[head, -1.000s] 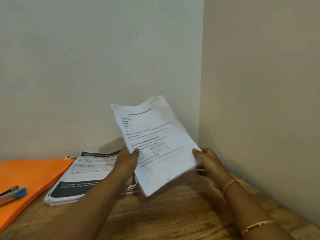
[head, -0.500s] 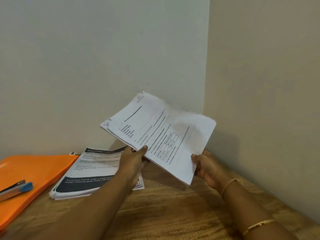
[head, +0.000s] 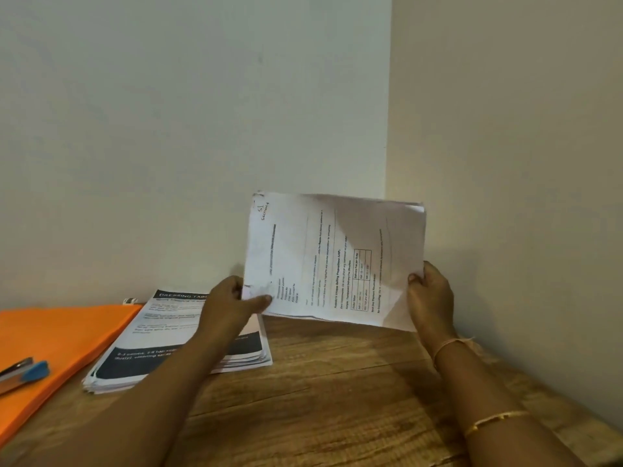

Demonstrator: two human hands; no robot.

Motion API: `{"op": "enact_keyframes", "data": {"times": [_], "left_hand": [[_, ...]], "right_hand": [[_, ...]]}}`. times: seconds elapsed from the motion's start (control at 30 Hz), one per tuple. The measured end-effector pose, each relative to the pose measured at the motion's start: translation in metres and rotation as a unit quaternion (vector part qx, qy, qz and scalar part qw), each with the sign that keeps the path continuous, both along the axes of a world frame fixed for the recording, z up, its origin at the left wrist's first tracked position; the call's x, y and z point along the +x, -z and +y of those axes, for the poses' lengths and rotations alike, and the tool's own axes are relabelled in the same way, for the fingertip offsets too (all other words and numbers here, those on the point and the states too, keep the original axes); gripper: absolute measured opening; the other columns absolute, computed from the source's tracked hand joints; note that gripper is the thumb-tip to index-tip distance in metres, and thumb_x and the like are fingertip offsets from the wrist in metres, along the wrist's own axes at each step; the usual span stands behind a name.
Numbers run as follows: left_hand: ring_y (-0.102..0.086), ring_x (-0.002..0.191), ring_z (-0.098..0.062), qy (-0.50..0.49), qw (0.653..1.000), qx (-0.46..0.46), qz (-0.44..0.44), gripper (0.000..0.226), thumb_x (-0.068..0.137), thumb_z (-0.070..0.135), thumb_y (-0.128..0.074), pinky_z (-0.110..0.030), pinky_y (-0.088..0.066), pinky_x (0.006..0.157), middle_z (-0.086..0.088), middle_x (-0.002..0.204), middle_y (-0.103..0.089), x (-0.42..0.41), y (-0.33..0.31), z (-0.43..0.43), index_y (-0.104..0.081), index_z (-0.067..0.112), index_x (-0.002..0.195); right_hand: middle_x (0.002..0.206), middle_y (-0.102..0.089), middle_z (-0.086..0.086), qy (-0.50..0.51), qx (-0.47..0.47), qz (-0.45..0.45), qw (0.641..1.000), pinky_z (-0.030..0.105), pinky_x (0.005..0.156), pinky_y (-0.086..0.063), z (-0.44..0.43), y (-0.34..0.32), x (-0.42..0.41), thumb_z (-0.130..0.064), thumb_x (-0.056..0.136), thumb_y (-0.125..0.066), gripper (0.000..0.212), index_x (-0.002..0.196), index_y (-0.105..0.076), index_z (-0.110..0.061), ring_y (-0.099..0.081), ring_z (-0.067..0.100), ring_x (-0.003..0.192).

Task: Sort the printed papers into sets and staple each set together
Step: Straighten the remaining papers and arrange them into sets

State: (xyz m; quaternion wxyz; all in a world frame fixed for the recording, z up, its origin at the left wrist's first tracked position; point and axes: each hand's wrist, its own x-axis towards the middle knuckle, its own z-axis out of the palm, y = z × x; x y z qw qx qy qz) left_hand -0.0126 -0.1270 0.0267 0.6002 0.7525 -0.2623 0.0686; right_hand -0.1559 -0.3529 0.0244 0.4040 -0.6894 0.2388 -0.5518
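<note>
I hold a white set of printed papers (head: pixel 333 254) upright and turned sideways above the wooden table (head: pixel 337 399), its text running vertically. My left hand (head: pixel 232 303) pinches its lower left corner, thumb on the front. My right hand (head: pixel 429 294) grips its lower right edge. A second stack of printed papers (head: pixel 161 345) with dark header bands lies flat on the table behind my left forearm. A blue and silver stapler (head: pixel 23 374) rests at the far left on an orange folder (head: pixel 60 335).
The table sits in a room corner, with a pale wall close behind and another wall along the right side. Bare wood shows in front of me between my forearms. The orange folder runs off the left edge.
The held paper set has rotated clockwise from upright portrait to sideways and shifted right. My hands moved with it, keeping their grip on its lower corners.
</note>
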Motion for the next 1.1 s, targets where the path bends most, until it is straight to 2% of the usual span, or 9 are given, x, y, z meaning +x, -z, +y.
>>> {"op": "enact_keyframes", "data": {"times": [0.13,0.23,0.4,0.57,0.7,0.87,0.93,1.03,1.1], "left_hand": [[-0.062,0.091,-0.015,0.067,0.994,0.073,-0.042,0.045,0.073,0.014,-0.079,-0.027,-0.050,0.080,-0.001,0.111,-0.066,-0.008,0.003,-0.006,-0.059,0.016,0.113],[-0.060,0.092,-0.012,0.055,0.985,0.139,-0.084,0.049,0.073,0.021,-0.080,-0.020,-0.045,0.073,-0.001,0.116,-0.066,-0.012,0.010,-0.012,-0.058,0.018,0.117],[-0.055,0.115,-0.025,0.003,0.965,0.259,-0.030,0.064,0.072,0.028,-0.080,-0.036,-0.048,0.094,-0.007,0.128,-0.058,-0.020,0.030,-0.024,-0.051,0.012,0.127],[-0.051,0.121,-0.028,-0.014,0.960,0.280,-0.017,0.067,0.074,0.027,-0.079,-0.035,-0.045,0.097,-0.009,0.134,-0.053,-0.021,0.030,-0.026,-0.047,0.008,0.131],[-0.055,0.116,-0.027,0.004,0.967,0.255,0.007,0.062,0.076,0.024,-0.077,-0.033,-0.050,0.092,-0.010,0.132,-0.055,-0.020,0.030,-0.025,-0.050,0.007,0.129],[-0.062,0.090,-0.019,0.038,0.988,0.147,0.031,0.035,0.086,0.016,-0.066,-0.019,-0.047,0.068,-0.010,0.119,-0.065,-0.010,0.015,-0.016,-0.060,0.007,0.120],[-0.065,0.083,-0.019,0.049,0.992,0.066,0.097,0.027,0.088,0.012,-0.063,-0.026,-0.054,0.066,-0.010,0.108,-0.069,-0.006,0.005,-0.011,-0.062,0.006,0.115],[-0.066,0.080,-0.020,0.115,0.958,-0.065,0.255,0.021,0.092,0.002,-0.056,-0.027,-0.058,0.061,-0.010,0.096,-0.068,-0.007,-0.006,-0.005,-0.059,0.002,0.112],[-0.064,0.078,-0.020,0.141,0.938,-0.076,0.309,0.020,0.092,-0.002,-0.053,-0.027,-0.058,0.058,-0.014,0.096,-0.067,-0.006,-0.008,0.000,-0.057,-0.001,0.112]], "right_hand": [[0.098,-0.060,0.005,0.022,-0.015,-0.040,0.999,0.020,0.065,-0.050,0.000,0.000,-0.002,-0.010,0.101,-0.035,0.021,0.100,-0.057,-0.011,-0.059,0.022,0.086],[0.099,-0.061,0.006,0.027,-0.012,-0.048,0.998,0.030,0.072,-0.055,0.000,-0.001,-0.004,-0.011,0.101,-0.036,0.022,0.102,-0.058,-0.008,-0.059,0.024,0.086],[0.109,-0.065,0.014,0.066,-0.017,0.100,0.993,0.025,0.073,-0.045,-0.008,0.012,0.000,-0.004,0.094,-0.041,0.026,0.109,-0.062,-0.006,-0.058,0.029,0.092],[0.118,-0.063,0.015,0.082,0.004,0.119,0.990,0.030,0.079,-0.044,-0.012,0.016,-0.001,-0.006,0.094,-0.042,0.028,0.115,-0.061,-0.007,-0.058,0.035,0.102],[0.118,-0.063,0.015,0.078,0.004,0.110,0.991,0.029,0.078,-0.044,-0.013,0.017,0.001,-0.006,0.095,-0.041,0.028,0.115,-0.061,-0.006,-0.058,0.035,0.101],[0.114,-0.062,0.018,0.077,0.033,0.078,0.993,0.029,0.076,-0.045,-0.018,0.015,-0.002,-0.005,0.095,-0.042,0.026,0.114,-0.060,-0.006,-0.057,0.036,0.101],[0.115,-0.061,0.018,0.067,0.051,0.081,0.993,0.030,0.076,-0.044,-0.020,0.015,-0.003,-0.004,0.093,-0.042,0.026,0.114,-0.059,-0.005,-0.056,0.036,0.103],[0.116,-0.060,0.017,0.043,0.066,0.099,0.992,0.034,0.077,-0.047,-0.019,0.016,-0.001,-0.006,0.094,-0.044,0.025,0.115,-0.057,-0.006,-0.055,0.035,0.104],[0.117,-0.059,0.016,0.036,0.072,0.111,0.991,0.035,0.080,-0.047,-0.018,0.016,-0.001,-0.007,0.095,-0.044,0.026,0.117,-0.056,-0.006,-0.054,0.035,0.106]]}}
